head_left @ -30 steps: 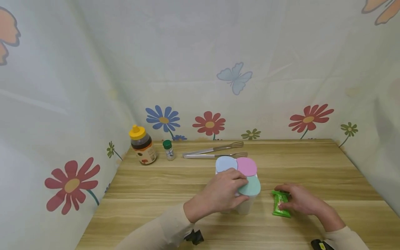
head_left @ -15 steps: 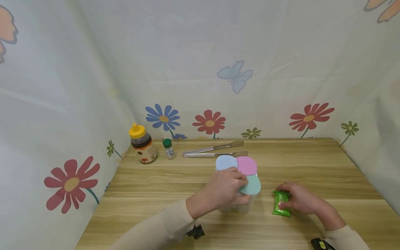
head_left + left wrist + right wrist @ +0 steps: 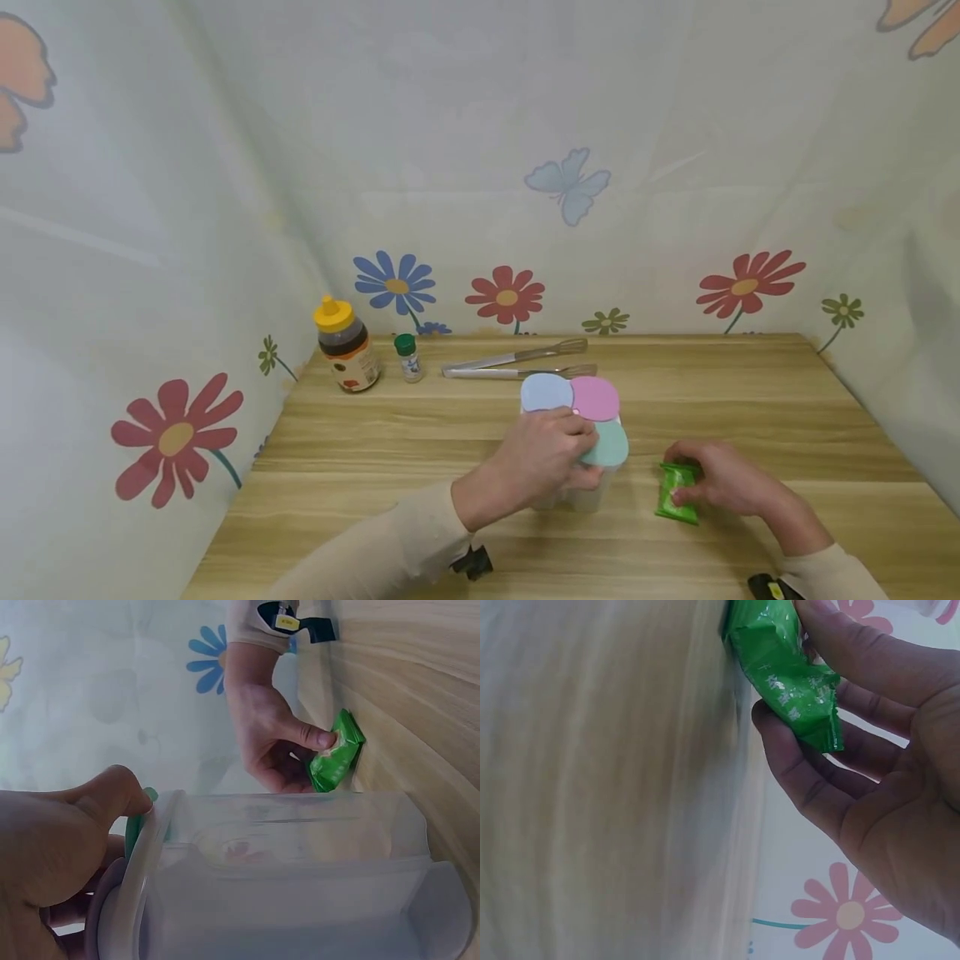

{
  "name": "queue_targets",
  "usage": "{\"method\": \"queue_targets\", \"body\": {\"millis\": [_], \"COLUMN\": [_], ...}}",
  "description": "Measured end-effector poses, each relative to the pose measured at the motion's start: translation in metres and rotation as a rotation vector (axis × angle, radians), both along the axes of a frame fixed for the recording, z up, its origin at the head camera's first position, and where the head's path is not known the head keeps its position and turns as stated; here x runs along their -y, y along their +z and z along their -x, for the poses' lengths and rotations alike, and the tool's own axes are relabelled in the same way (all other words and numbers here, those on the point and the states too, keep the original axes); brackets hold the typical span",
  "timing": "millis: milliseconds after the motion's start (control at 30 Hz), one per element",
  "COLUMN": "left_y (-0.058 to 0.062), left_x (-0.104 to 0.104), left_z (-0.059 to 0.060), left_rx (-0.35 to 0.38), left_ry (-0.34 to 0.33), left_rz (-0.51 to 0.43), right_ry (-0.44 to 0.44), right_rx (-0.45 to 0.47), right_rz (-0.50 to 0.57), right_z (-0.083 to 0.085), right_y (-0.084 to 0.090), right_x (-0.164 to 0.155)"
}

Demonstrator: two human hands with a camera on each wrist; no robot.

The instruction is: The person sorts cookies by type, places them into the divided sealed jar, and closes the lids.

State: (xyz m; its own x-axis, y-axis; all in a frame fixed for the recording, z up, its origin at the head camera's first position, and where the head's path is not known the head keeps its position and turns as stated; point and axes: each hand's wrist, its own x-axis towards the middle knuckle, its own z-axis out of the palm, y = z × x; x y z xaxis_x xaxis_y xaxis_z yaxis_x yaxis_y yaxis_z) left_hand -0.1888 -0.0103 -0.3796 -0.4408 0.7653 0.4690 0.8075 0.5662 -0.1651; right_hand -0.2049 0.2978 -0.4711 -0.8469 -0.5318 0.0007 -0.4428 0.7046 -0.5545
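Wooden table (image 3: 375, 450), right hand (image 3: 716, 482) pinching packet (image 3: 677, 493)

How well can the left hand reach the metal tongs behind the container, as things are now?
Probably yes, but not at once. The left hand grips the green lid of the clear container. The metal tongs lie uncovered on the table just beyond; the hand must let go first and pass over or around the container.

Container (image 3: 581, 492) front lid hidden under left hand (image 3: 543, 462) — packet (image 3: 677, 493) print unreadable.

Wooden table (image 3: 390, 433), pale curtain walls (image 3: 450, 125) (printed flowers, 1 blue butterfly)
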Motion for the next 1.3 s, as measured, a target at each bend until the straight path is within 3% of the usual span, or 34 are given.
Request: {"method": "queue_targets", "body": {"millis": [167, 567, 833, 1300], "left_y": [0.002, 0.006, 0.007, 0.008], "left_x": [0.000, 0.001, 0.001, 0.003], "left_z": [0.003, 0.004, 0.006, 0.009], "left_rx": [0.020, 0.088, 0.071, 0.199], "left_ry": [-0.017, -0.005, 0.002, -0.049], "left_rz": [-0.068, -0.040, -0.029, -0.146], "right_ry": [0.010, -0.008, -0.052, -0.044], "right_rx": [-0.018, -0.037, -0.067, -0.107], "right_rz": [0.027, 0.017, 0.024, 0.086], "right_z": [-0.001, 0.000, -0.001, -0.001], "right_y": [0.000, 0.004, 0.010, 0.013], "right_x": [-0.001, -0.002, -0.001, -0.002]}}
